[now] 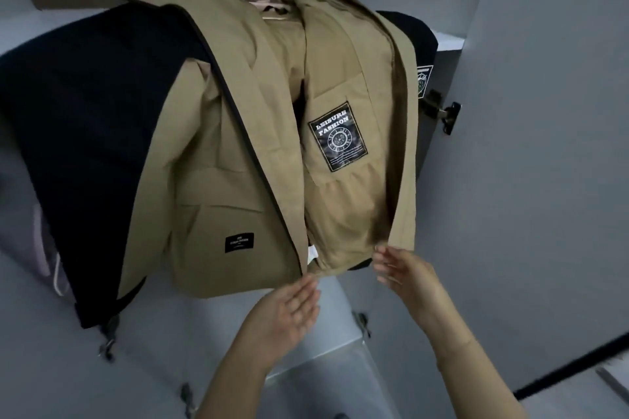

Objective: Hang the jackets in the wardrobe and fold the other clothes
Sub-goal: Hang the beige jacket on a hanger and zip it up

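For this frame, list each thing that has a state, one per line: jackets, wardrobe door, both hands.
Tan jacket: hanging in the wardrobe, front unzipped and open, lining showing.
Black jacket: hanging left of the tan one, touching it.
Wardrobe door: open.
Left hand: open, fingers straight, just under the tan jacket's hem.
Right hand: open, fingertips at the hem of the right front panel; contact unclear.

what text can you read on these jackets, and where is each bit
"LEISURE FASHION": black patch inside the open khaki jacket; the fine print beneath it is too small to read.
Black label on the khaki jacket's front pocket: white text, too small to read.
Patch on the dark jacket behind: partly hidden, unreadable.
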Tool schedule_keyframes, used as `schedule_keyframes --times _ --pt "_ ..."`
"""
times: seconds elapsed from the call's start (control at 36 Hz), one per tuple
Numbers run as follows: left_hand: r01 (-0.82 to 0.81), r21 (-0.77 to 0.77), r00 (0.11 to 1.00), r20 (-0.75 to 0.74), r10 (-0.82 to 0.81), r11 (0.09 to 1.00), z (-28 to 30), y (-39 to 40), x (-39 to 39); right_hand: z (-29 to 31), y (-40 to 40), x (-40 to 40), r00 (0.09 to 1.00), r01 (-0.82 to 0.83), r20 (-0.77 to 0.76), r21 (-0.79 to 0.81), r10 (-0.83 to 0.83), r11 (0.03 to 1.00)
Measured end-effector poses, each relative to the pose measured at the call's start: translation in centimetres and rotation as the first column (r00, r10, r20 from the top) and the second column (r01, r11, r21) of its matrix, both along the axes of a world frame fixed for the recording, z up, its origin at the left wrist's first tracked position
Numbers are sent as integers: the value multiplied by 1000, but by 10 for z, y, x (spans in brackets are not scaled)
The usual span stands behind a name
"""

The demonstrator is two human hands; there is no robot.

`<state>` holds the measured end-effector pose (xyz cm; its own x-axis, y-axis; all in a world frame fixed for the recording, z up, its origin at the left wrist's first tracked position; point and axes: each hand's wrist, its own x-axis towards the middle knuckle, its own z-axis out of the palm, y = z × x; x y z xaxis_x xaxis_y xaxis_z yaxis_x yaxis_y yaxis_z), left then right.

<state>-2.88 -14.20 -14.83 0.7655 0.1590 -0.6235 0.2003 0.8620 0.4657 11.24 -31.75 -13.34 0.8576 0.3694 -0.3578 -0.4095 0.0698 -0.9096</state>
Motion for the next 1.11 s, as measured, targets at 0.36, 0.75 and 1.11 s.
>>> schedule_keyframes --times 0.36,0.75,1.11 --pt "-283 -624 957 -134 257 728 -101 32 47 -70 29 75 854 230 -518 288 -51 930" --pt "-298 -359 954 -153 260 884 -111 6 8 -77 11 35 957 289 -4 55 -289 956" --pt "-29 73 979 206 14 997 -43 -39 -51 -40 -17 -30 914 201 371 -64 -164 977"
